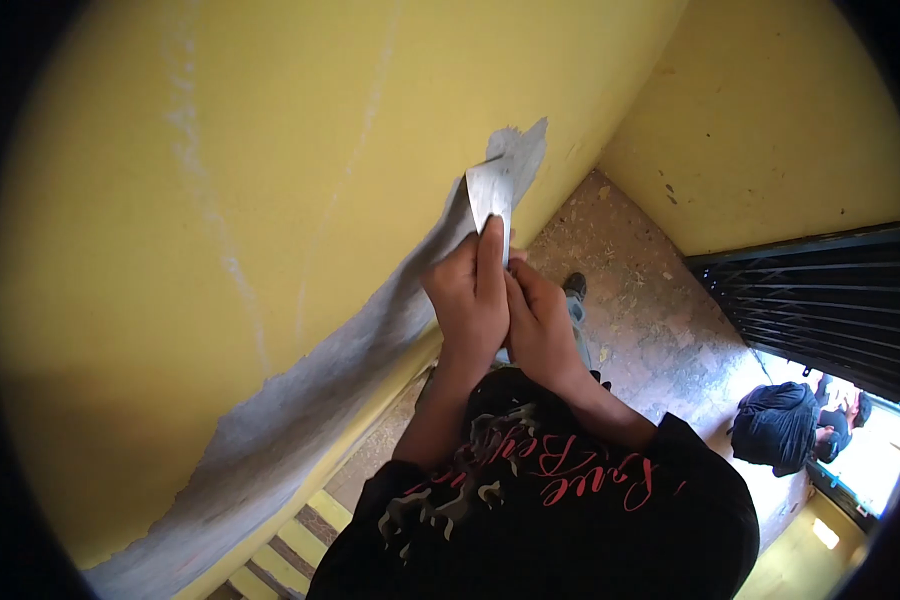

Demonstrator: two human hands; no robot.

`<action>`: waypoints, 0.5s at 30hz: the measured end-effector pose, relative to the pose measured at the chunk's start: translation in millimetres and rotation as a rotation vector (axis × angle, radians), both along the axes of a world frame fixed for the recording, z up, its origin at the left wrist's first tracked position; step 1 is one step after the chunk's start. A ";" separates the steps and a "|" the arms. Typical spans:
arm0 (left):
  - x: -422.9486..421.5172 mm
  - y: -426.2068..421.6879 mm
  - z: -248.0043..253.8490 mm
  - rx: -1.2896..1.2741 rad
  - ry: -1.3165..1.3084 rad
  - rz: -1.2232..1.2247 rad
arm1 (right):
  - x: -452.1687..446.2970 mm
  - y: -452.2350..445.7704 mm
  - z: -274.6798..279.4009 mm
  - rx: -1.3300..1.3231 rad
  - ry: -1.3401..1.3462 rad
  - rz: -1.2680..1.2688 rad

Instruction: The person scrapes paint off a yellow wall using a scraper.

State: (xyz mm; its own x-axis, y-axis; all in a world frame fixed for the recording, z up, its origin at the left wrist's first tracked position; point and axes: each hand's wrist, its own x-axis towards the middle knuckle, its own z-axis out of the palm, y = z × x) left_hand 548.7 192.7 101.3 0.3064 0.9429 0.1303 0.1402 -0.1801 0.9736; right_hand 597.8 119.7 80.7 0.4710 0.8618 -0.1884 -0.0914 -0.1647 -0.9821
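A metal scraper [489, 190] has its wide blade against the yellow wall [300, 200], at the edge of a bare grey patch [519, 150]. My left hand [473, 300] is closed round the scraper's lower part, one finger stretched up along the blade. Pressed against it on the right, my right hand [540, 318] is also closed on the scraper. Both hands hide its handle. From the blade, a long grey strip [300, 400] without yellow paint runs down to the lower left, with a ragged upper edge.
Small flakes lie on the brown floor [620, 260]. A dark metal gate [820, 300] stands at the right, beside a bright opening. A person in dark clothes [775, 425] is near it. Yellow slats [280, 565] show at the lower left.
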 end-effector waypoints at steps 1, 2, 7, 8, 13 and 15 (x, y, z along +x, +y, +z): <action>-1.4 0.0 -4.7 -0.018 -0.030 -0.005 | -2.7 1.7 2.9 0.034 0.036 -0.051; -4.6 -1.8 -11.7 -0.009 -0.031 -0.004 | -1.8 -0.6 1.2 0.043 0.035 -0.049; -4.9 -3.8 -9.0 0.041 0.030 0.028 | -1.0 -1.2 -8.9 -0.006 0.089 0.002; -3.3 -1.2 -5.9 -0.028 0.010 0.014 | -4.0 -2.6 -9.3 -0.011 0.088 0.010; -6.0 -10.0 -20.1 0.017 -0.046 0.049 | 0.1 -6.3 -11.7 0.048 -0.020 0.018; 1.5 -0.5 -9.4 -0.003 -0.020 0.025 | 3.8 3.6 -3.3 0.037 0.019 -0.009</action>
